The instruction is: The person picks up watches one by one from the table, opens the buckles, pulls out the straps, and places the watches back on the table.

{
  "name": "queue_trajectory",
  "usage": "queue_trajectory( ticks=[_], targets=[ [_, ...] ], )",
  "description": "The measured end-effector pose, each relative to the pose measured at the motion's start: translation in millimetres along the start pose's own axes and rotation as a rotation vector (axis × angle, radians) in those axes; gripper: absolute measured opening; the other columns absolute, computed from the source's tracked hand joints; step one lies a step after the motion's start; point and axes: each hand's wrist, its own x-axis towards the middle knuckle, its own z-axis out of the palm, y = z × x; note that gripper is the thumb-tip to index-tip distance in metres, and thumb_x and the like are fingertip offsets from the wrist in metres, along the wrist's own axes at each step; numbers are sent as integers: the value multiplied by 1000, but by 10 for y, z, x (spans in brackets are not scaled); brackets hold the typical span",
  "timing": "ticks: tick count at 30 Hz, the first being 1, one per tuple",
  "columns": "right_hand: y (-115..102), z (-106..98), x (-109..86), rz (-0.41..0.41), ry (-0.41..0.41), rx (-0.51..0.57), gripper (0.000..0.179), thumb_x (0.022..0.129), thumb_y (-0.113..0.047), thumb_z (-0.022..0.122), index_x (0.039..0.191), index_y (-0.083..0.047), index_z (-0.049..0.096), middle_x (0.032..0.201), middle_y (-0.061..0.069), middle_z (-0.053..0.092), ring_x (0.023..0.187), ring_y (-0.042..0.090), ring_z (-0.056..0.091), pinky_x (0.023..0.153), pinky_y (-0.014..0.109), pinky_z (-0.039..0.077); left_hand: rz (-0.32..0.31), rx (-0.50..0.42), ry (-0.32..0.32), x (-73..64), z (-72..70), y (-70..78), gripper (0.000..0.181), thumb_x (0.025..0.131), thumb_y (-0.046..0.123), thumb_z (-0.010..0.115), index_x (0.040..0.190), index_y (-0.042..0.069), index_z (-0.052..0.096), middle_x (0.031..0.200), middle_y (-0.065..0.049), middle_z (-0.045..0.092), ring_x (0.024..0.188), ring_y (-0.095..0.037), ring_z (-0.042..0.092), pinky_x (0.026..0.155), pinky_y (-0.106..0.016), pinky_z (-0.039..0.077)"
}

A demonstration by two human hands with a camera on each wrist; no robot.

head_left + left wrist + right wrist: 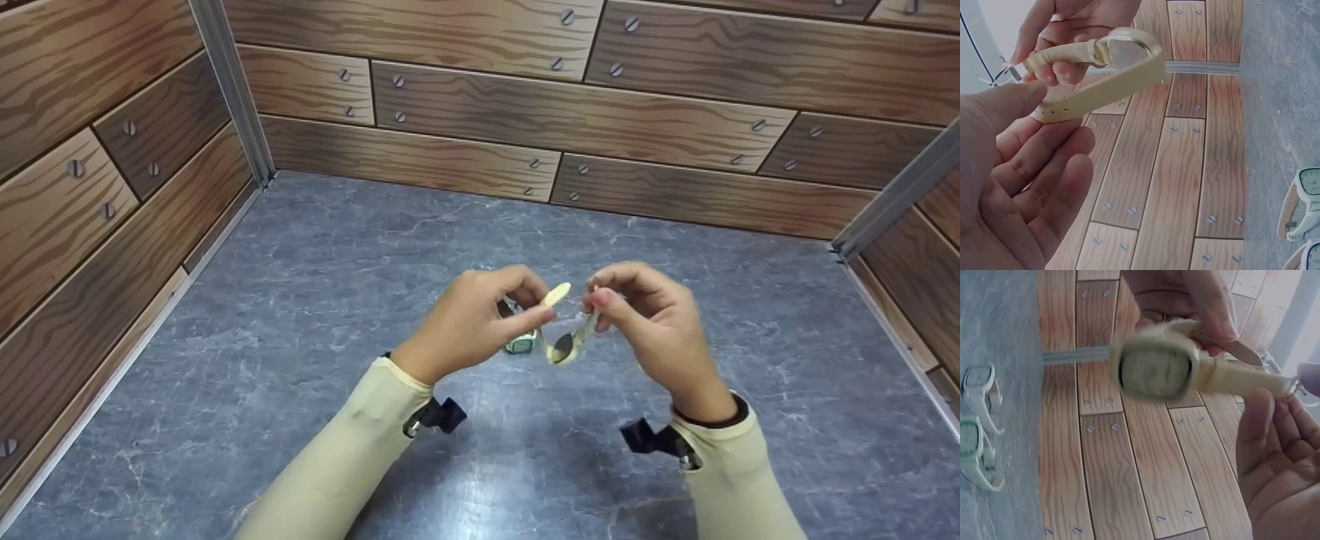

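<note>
A pale yellow wristwatch (1154, 372) hangs between both hands, its strap unfastened and its case lowest. My left hand (484, 319) pinches the holed strap end (1067, 109) between thumb and fingers. With thumb and fingertips, my right hand (649, 322) holds the other strap half near the metal buckle (1296, 385). In the left wrist view the case back (1129, 52) shows; the dial faces the right wrist camera, slightly blurred. Partly behind the left hand in the head view, a mint green watch (520, 343) rests on the table.
A white watch (982, 382) lies beside the mint green one on the grey marbled table (337, 247). Wood-patterned panels (465, 97) wall the table at the back and both sides, joined by metal corner strips (238, 90).
</note>
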Motion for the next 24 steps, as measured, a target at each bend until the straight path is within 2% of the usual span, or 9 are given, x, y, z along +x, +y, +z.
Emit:
queue_trajectory(
  ticks=[4, 11, 16, 20, 24],
  targets=[
    [25, 18, -1, 12, -6, -113, 12, 100, 8, 60, 108, 11, 67, 95, 6, 72, 83, 14, 67, 69, 24, 57, 8, -21, 49, -3, -13, -19, 13, 100, 24, 71, 105, 12, 72, 95, 5, 76, 84, -1, 68, 73, -25, 59],
    [74, 17, 9, -9, 33, -418, 11, 94, 6, 70, 103, 0, 74, 97, 4, 74, 90, 9, 68, 75, 21, 56, -5, -50, 99, 6, -23, -12, 14, 98, 25, 73, 104, 12, 72, 94, 7, 74, 86, -1, 67, 71, -23, 59],
    [61, 4, 1, 22, 46, -484, 8, 95, 0, 72, 103, 0, 74, 97, 2, 74, 91, 11, 67, 78, 20, 56, -9, -7, 112, 3, 0, -19, 13, 98, 27, 74, 103, 15, 74, 97, 9, 71, 90, -1, 65, 72, -23, 58],
    [76, 8, 0, 63, 39, -536, 9, 96, -4, 72, 105, -3, 74, 99, -1, 73, 90, 11, 67, 79, 20, 55, -26, 22, 97, 3, 20, -42, 13, 98, 27, 74, 104, 16, 74, 99, 8, 70, 92, -3, 64, 73, -24, 58],
    [101, 19, 12, 86, 66, -507, 11, 96, -2, 71, 106, 1, 73, 98, 1, 73, 86, 11, 68, 76, 20, 57, -39, 10, 66, 33, 31, -60, 14, 98, 25, 74, 107, 15, 73, 100, 7, 70, 92, -3, 64, 75, -24, 58]
  ],
)
